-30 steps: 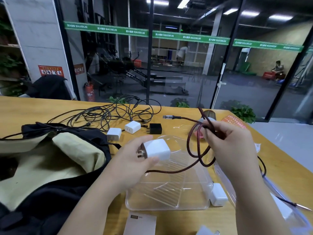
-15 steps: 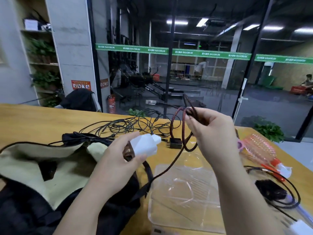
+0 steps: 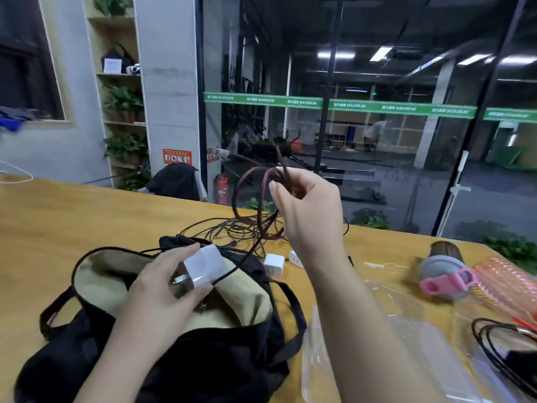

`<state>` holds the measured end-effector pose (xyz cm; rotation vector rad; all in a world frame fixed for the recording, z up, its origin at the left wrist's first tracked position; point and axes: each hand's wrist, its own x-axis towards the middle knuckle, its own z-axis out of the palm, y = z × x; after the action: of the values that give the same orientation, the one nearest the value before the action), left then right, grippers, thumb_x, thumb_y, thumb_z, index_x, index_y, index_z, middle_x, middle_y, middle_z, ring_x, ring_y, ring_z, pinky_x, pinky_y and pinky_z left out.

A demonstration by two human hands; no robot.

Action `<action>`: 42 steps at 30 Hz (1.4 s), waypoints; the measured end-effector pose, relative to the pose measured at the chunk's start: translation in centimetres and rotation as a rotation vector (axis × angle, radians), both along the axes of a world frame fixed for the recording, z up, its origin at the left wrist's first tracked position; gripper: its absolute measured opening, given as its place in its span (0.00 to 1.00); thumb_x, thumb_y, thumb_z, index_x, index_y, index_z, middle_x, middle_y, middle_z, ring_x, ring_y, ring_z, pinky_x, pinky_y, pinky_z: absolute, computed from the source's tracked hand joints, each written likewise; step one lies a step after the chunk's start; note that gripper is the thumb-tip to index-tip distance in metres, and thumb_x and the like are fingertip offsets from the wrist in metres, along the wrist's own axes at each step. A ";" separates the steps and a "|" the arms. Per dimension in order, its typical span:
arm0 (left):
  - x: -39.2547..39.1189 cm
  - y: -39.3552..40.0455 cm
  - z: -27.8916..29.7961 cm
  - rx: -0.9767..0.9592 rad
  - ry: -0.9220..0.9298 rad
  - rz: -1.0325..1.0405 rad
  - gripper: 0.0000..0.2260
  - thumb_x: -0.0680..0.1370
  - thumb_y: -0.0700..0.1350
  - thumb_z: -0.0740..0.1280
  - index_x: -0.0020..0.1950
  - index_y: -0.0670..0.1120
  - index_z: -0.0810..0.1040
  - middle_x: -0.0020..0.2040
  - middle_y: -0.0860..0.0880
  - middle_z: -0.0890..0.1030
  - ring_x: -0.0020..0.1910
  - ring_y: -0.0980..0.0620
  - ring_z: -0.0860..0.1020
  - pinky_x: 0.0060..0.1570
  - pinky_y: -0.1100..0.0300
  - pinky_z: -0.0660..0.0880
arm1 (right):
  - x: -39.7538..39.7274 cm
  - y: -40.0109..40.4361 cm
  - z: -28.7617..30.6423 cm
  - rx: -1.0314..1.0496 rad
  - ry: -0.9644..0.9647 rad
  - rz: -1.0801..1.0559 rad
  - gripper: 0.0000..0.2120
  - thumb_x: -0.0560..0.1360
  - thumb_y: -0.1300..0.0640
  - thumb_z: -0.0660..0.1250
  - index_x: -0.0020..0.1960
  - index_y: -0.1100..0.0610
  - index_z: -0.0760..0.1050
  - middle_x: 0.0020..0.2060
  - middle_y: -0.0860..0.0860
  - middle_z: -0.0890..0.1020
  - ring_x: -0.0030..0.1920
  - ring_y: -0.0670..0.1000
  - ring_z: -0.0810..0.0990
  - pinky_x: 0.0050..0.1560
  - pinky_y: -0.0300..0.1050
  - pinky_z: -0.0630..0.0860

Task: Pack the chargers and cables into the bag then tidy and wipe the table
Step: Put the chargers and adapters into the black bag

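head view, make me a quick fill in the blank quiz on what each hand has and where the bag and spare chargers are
1. The left hand holds a ____ charger over the open bag.
2. The right hand grips a coiled braided ____.
3. Two small white chargers lie on the ____, beyond the bag.
4. The bag's lining is ____.

Missing words: white; cable; table; beige

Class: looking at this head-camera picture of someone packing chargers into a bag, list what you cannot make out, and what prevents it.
- Head view: the bag interior, hidden by the left hand and white charger.
- Braided cable: its plug into the charger is hidden behind the charger's body.
- Black cable coil: cut off by the right edge.
- Clear plastic tray: its near part is hidden by the right forearm.
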<state>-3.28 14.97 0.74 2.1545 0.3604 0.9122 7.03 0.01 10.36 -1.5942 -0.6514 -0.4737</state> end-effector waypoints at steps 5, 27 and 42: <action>-0.9 1.8 -1.8 0.065 0.092 0.112 0.23 0.68 0.42 0.75 0.60 0.57 0.74 0.49 0.67 0.70 0.53 0.60 0.68 0.52 0.62 0.64 | -0.5 3.3 -4.1 -0.059 0.095 0.061 0.08 0.75 0.62 0.66 0.52 0.54 0.79 0.44 0.46 0.82 0.45 0.42 0.80 0.48 0.35 0.76; -0.2 4.5 -7.9 0.174 0.345 0.306 0.19 0.70 0.43 0.72 0.60 0.50 0.75 0.51 0.52 0.77 0.53 0.46 0.76 0.54 0.51 0.67 | -1.6 6.7 -10.0 -0.290 0.320 0.192 0.10 0.71 0.57 0.72 0.42 0.47 0.72 0.42 0.46 0.81 0.44 0.44 0.79 0.48 0.40 0.77; -1.8 2.5 -5.1 -0.168 -0.187 0.141 0.13 0.80 0.47 0.58 0.64 0.57 0.69 0.59 0.60 0.70 0.61 0.59 0.69 0.55 0.65 0.65 | -0.6 6.7 -10.8 -0.600 0.233 -0.013 0.03 0.74 0.56 0.68 0.48 0.53 0.77 0.46 0.49 0.81 0.49 0.51 0.78 0.52 0.49 0.77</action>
<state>-5.08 17.44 -4.32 1.8929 0.4820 1.1121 6.40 6.70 -0.45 -2.1789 -0.6371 -0.0916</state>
